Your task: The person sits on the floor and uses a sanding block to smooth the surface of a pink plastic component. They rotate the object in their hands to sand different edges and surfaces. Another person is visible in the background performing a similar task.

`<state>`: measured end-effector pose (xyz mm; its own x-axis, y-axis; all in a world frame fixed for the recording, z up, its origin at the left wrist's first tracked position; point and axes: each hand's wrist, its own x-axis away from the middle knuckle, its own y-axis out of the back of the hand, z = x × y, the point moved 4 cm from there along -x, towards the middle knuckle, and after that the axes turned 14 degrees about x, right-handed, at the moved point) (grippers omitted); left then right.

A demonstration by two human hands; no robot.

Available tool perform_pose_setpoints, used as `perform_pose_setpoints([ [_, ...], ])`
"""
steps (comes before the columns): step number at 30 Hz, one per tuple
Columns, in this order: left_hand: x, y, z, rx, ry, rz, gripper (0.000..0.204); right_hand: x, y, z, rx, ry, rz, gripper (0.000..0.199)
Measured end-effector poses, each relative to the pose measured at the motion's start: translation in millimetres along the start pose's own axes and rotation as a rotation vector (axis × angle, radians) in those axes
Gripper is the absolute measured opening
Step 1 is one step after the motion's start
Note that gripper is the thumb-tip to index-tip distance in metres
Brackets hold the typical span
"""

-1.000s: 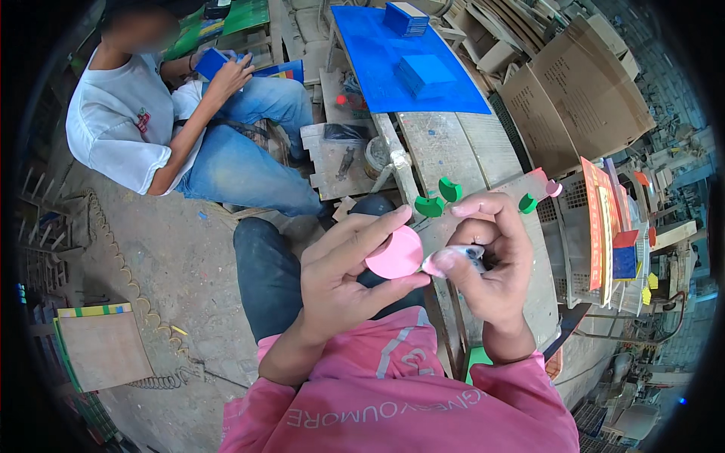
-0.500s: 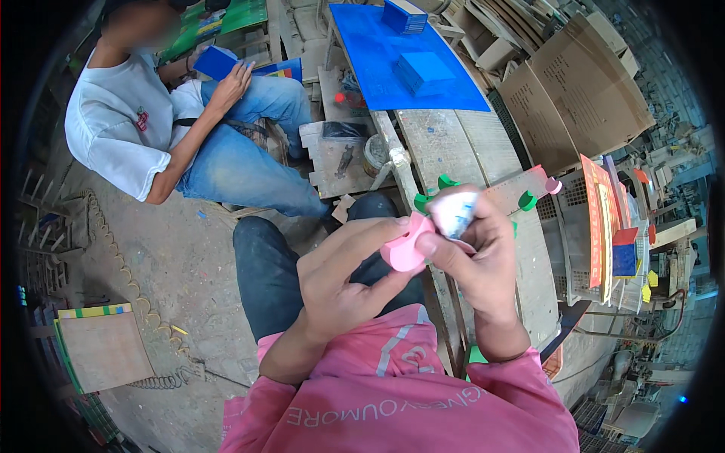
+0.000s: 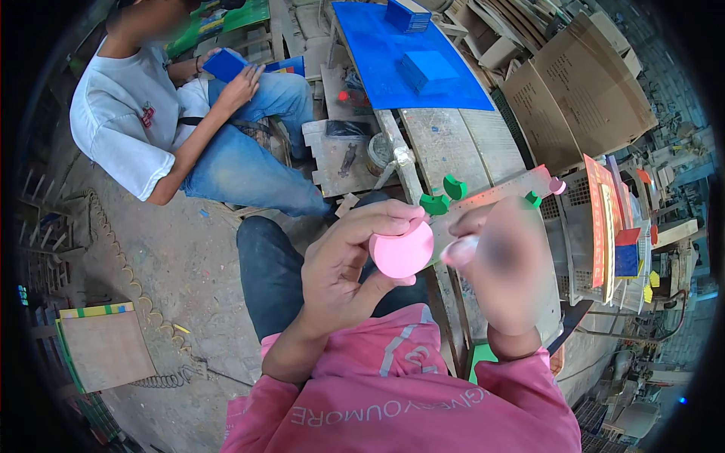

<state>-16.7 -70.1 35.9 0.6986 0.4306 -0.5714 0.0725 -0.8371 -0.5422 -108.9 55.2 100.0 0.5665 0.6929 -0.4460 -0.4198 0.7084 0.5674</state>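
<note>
My left hand (image 3: 343, 260) pinches a smooth pink wooden piece (image 3: 402, 251) at its top and bottom edges. The piece is a thick disc with a curved notch in its upper edge, its flat face turned up. To its right, apart from it, my right hand (image 3: 510, 264) is smeared by motion. Its fingers curl round something pale that I cannot make out. On the bench beyond my hands lie two green notched pieces (image 3: 455, 186) close together. Another green piece (image 3: 533, 200) and a small pink piece (image 3: 557, 186) sit farther right, by a reddish flat strip (image 3: 502, 187).
A wooden bench (image 3: 434, 140) runs along my right, with blue stacked blocks (image 3: 429, 72) on a blue sheet (image 3: 377, 53). Cardboard boxes (image 3: 596, 83) and crates (image 3: 578, 219) stand right of it. A seated co-worker (image 3: 124, 124) holds a blue block at the left.
My right hand has drawn away to the right from the pink piece and blurred. My left hand has turned the piece so its round face shows. The white, blue-marked thing is no longer clearly visible.
</note>
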Motion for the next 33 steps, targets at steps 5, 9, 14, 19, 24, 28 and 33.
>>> perform_pose_setpoints([
  [5,1.4,-1.1,-2.0,-0.175,-0.033,-0.001,0.042,3.6,-7.8,14.2,-0.005,0.007,0.015,0.045],
  [9,1.5,-3.0,-5.4,-0.151,0.010,0.080,0.042,-2.5,-1.1,10.7,0.051,0.012,-0.015,0.049],
  [14,3.6,-5.0,-4.7,-0.001,0.063,-0.040,0.042,-5.2,17.5,6.3,0.036,-0.102,-0.093,0.047],
  [19,3.0,-5.2,-4.4,-0.028,0.037,-0.008,0.041,-1.6,4.4,16.1,0.120,0.062,0.038,0.046],
  [24,3.4,-6.3,-8.1,0.015,0.099,-0.031,0.039,-5.4,13.0,15.4,0.152,0.029,-0.083,0.044],
  [28,4.1,-8.1,-7.4,0.022,0.053,0.010,0.040,-2.1,6.3,24.5,0.157,0.094,-0.004,0.044],
  [33,3.0,-7.6,-6.6,0.057,0.101,0.062,0.048,-8.3,20.3,13.5,0.221,0.068,-0.160,0.045],
])
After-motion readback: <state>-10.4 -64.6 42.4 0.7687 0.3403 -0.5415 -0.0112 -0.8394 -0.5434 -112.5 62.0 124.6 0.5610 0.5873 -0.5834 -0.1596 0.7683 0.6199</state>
